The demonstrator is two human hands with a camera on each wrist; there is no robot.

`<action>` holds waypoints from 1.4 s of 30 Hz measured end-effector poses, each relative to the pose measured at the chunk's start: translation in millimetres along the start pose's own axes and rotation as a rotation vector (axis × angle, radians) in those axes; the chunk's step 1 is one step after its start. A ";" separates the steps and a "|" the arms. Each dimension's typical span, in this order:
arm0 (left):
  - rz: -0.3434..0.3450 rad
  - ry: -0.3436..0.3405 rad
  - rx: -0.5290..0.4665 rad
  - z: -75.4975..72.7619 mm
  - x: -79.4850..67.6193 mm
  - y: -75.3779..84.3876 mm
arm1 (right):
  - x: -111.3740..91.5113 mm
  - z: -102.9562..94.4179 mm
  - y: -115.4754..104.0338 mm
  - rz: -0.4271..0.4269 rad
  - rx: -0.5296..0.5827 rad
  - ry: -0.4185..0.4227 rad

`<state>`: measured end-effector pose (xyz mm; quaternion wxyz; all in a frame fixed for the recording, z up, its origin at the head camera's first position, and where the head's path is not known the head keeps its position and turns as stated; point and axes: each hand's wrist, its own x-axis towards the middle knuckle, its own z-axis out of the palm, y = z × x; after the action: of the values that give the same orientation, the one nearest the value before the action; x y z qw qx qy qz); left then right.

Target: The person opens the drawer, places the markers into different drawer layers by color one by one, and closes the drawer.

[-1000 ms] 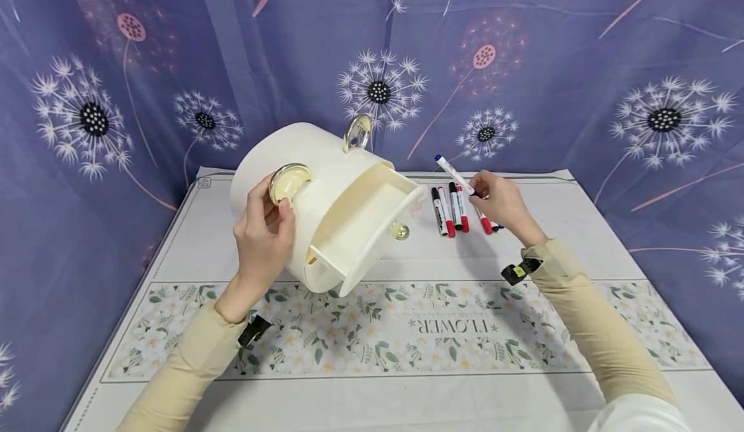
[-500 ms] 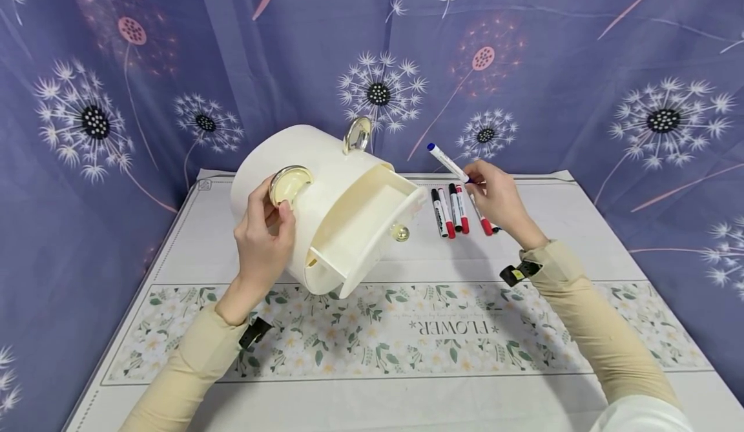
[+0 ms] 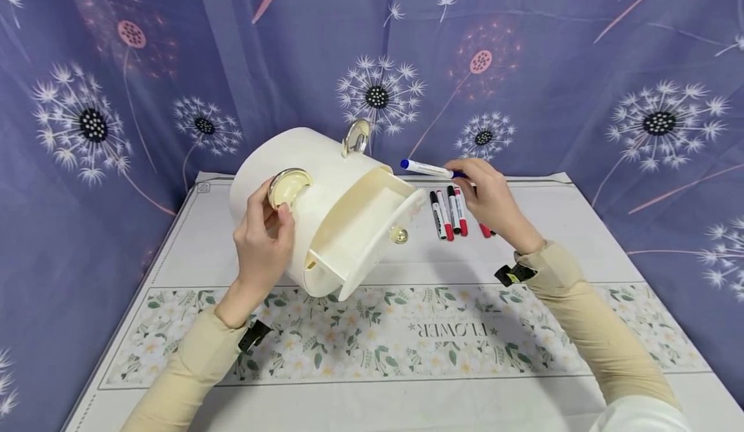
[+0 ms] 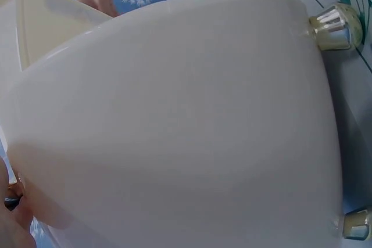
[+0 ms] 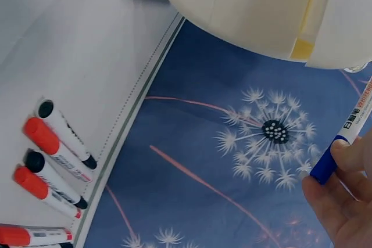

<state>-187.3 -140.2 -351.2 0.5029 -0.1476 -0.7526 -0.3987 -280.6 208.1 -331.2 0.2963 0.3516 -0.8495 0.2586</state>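
We see the right grip (image 3: 491,198) pinching a blue-capped marker (image 3: 430,168), a gap from the drawer (image 3: 360,228), and screening some loose markers (image 3: 444,216); the left grip (image 3: 261,241), fingers partly hidden, holds the white bin's ear (image 3: 295,183).

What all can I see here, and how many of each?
White container: 1, white, tilted, left of the loose markers
Drawer: 1, white, pulled out of the container
Gold-rimmed ears: 2, cream and gold, on the container
Knob: 1, gold, drawer front
Feet: at least 2, gold, container's base
Blue-capped marker: 1, white and blue, in the right hand
Red-capped markers: at least 3, white and red, on the table
Black-capped markers: at least 3, white and black, beside them
Tablecloth: 1, white with a floral band
Curtain: count unclear, blue-purple, behind
Wrist devices: 2, black, one per wrist
Sleeves: 2, beige, forearms
Hands: 2; left on an ear, right on the marker
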 end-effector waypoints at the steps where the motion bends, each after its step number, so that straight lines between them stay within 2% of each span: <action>1: 0.000 0.000 -0.003 0.1 0.2 0.2 | 1.4 -0.1 -1.5 -0.006 0.003 0.003; 9: 0.000 -0.004 -0.014 -0.1 0.3 2.3 | 6.6 -2.1 -13.2 -0.023 -0.022 -0.035; 20: -0.001 0.002 -0.019 -1.7 0.6 3.0 | 15.4 -1.1 -21.7 -0.091 -0.013 -0.052; 25: 0.005 0.006 -0.008 -1.8 0.7 3.7 | 19.0 -0.8 -23.6 -0.129 -0.016 -0.092; 36: 0.006 0.007 0.004 -1.2 -0.8 3.7 | 24.7 4.6 -30.6 -0.241 0.046 -0.170; 42: 0.011 0.007 0.000 -1.2 -0.9 3.4 | 25.4 9.8 -32.4 -0.258 0.059 -0.176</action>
<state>-184.1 -138.8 -350.2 0.5077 -0.1503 -0.7500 -0.3966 -274.1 170.4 -313.0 0.2411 0.4877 -0.8120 0.2112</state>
